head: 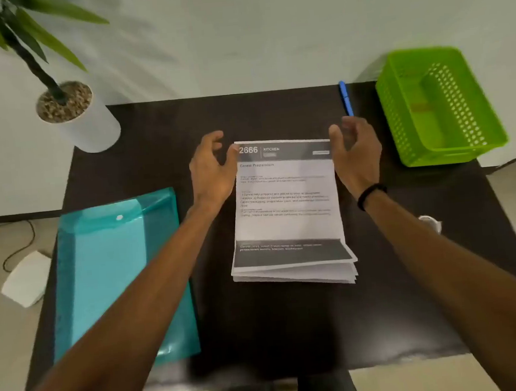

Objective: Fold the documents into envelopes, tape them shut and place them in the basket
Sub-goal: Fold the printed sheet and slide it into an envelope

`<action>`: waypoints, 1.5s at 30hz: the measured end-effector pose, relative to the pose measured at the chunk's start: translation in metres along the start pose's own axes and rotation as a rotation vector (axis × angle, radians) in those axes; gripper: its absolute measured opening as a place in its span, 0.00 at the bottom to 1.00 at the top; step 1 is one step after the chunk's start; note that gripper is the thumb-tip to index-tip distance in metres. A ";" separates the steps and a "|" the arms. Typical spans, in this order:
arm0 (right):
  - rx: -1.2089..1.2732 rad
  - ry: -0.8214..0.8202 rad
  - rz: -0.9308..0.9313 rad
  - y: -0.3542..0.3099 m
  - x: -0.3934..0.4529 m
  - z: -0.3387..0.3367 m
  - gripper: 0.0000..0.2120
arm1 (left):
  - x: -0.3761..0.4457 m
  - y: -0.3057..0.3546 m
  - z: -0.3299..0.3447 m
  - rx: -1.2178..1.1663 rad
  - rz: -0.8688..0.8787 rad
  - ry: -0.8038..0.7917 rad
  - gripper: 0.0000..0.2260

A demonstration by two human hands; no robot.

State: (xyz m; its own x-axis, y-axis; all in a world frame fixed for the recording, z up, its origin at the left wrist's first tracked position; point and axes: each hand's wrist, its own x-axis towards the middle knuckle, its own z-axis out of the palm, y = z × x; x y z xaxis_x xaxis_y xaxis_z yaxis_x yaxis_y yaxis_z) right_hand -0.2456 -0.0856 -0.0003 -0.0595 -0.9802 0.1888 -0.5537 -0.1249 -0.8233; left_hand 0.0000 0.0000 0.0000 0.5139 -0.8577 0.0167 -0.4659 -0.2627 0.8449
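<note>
A stack of printed documents lies in the middle of the black table. My left hand is at the stack's far left corner, thumb touching the top sheet's edge, fingers loosely curled. At the far right corner my right hand has its thumb against the sheet's edge and its fingers relaxed. A green plastic basket sits at the table's far right. A teal plastic envelope folder lies flat to the left of the stack. A clear tape roll shows partly beside my right forearm.
A blue pen lies near the table's far edge, just behind my right hand. A potted plant in a white pot stands at the far left corner. On the floor to the left lie a white device and cables.
</note>
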 end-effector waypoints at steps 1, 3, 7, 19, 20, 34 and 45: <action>0.050 0.035 0.019 0.009 0.000 0.005 0.18 | -0.001 -0.007 0.005 -0.056 -0.015 0.022 0.21; 0.078 0.097 0.069 0.021 -0.002 0.012 0.18 | -0.003 -0.023 0.013 -0.094 -0.008 0.060 0.21; 0.144 0.193 0.062 0.034 -0.002 0.019 0.16 | -0.006 -0.050 0.021 -0.086 0.097 0.107 0.19; 0.233 0.203 -0.032 0.052 -0.011 0.031 0.16 | -0.010 -0.078 0.025 -0.035 0.322 0.142 0.15; 0.241 0.204 -0.039 0.052 -0.012 0.031 0.16 | -0.011 -0.078 0.025 -0.039 0.339 0.138 0.15; 0.196 0.175 -0.064 0.062 -0.024 0.035 0.06 | -0.011 -0.073 0.025 -0.055 0.366 0.116 0.13; 0.304 0.199 -0.149 0.061 -0.023 0.031 0.03 | -0.013 -0.069 0.027 -0.064 0.385 0.173 0.13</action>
State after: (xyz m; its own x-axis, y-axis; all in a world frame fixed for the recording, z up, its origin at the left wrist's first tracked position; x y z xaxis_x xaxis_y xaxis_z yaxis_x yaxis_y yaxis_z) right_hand -0.2521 -0.0759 -0.0714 -0.1736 -0.9027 0.3936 -0.2985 -0.3326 -0.8946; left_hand 0.0057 0.0172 -0.0733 0.4273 -0.7994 0.4224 -0.6049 0.0945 0.7907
